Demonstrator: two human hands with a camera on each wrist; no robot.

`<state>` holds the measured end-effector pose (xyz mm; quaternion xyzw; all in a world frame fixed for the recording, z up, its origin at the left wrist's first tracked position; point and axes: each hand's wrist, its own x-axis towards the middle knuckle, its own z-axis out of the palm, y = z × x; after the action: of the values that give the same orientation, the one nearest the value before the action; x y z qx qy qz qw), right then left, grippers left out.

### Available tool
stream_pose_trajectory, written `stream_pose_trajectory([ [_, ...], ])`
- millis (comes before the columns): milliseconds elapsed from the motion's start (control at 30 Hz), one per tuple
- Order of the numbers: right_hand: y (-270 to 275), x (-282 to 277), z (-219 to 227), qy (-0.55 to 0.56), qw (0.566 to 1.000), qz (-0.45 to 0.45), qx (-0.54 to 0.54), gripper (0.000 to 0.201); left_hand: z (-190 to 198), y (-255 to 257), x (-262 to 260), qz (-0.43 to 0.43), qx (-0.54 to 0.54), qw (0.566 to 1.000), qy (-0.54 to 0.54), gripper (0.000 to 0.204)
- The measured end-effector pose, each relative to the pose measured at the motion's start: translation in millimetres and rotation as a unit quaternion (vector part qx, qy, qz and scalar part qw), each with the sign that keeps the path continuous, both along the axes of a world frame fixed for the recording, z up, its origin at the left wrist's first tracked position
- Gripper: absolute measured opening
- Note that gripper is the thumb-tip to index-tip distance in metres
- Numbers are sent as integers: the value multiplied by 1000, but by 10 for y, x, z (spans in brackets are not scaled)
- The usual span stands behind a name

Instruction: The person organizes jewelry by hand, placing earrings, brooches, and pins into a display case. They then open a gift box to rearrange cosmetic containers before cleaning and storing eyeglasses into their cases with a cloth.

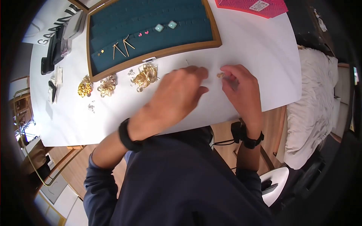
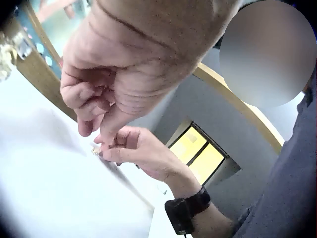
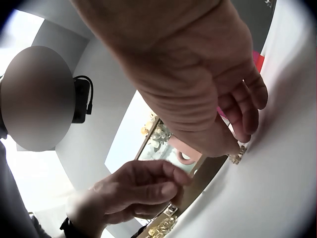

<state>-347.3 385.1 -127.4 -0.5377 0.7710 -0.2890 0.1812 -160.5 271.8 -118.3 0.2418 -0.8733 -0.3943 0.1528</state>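
Observation:
My right hand (image 1: 243,84) pinches a small gold earring (image 3: 237,154) between thumb and fingertips, low over the white table. To its left is my left hand (image 1: 175,94), fingers loosely bent and thumb apart, with nothing visible between them. A thin pin-like piece (image 1: 186,61) lies just beyond the left fingers. Behind the hands, a wooden case (image 1: 158,56) lined in dark teal holds gold star studs (image 1: 102,51), long gold bar earrings (image 1: 129,43), pink heart studs (image 1: 146,32) and pale turquoise square earrings (image 1: 172,25).
Heaps of gold jewellery (image 1: 145,77) lie along the case's front edge, with further gold clusters (image 1: 106,87) to the left. Small clear pieces (image 1: 91,106) sit nearer me. A pink printed sheet (image 1: 256,6) is at the back right, and dark items (image 1: 56,47) stand at the left edge.

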Motion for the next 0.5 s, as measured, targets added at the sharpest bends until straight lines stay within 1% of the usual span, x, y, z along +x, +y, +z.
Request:
stream_pose_trajectory([
  [33, -5, 13, -71, 9, 1000, -1, -8, 27, -73, 31, -114, 3, 1, 1000, -21, 28],
  [67, -26, 25, -109, 17, 1000, -1, -16, 26, -161, 60, -219, 1, -19, 1000, -19, 27],
  [167, -49, 51, -105, 30, 999, -20, 20, 22, -361, 115, -439, -16, -66, 997, -26, 24],
  [233, -28, 18, -151, 20, 999, -30, -15, 19, -401, 119, -506, -43, -83, 995, -46, 23],
  [267, -15, -1, -169, 15, 999, -37, -32, 18, -398, 128, -509, -36, -99, 994, -37, 21],
  [300, 0, -11, -161, -16, 997, -61, -42, 16, -387, 147, -502, -29, -115, 993, -27, 20],
  [333, 11, -28, -144, -46, 994, -85, -52, 15, -329, 133, -499, -22, -130, 991, -18, 19],
  [367, 9, -56, -135, -76, 989, -109, -62, 14, -277, 75, -465, -20, -93, 995, 15, 17],
  [400, 19, -93, -139, -85, 987, -115, -68, 13, -218, -12, -387, -19, -54, 997, 48, 15],
  [433, 40, -131, -147, -93, 985, -122, -72, 12, -77, -128, -305, -19, -14, 996, 81, 13],
  [467, 64, -155, -156, -102, 984, -129, -75, 11, 130, -350, -254, -28, 25, 997, 62, 9],
  [500, 73, -166, -161, -103, 981, -144, -77, 11, 367, -559, -200, -13, 5, 999, 41, 8],
])
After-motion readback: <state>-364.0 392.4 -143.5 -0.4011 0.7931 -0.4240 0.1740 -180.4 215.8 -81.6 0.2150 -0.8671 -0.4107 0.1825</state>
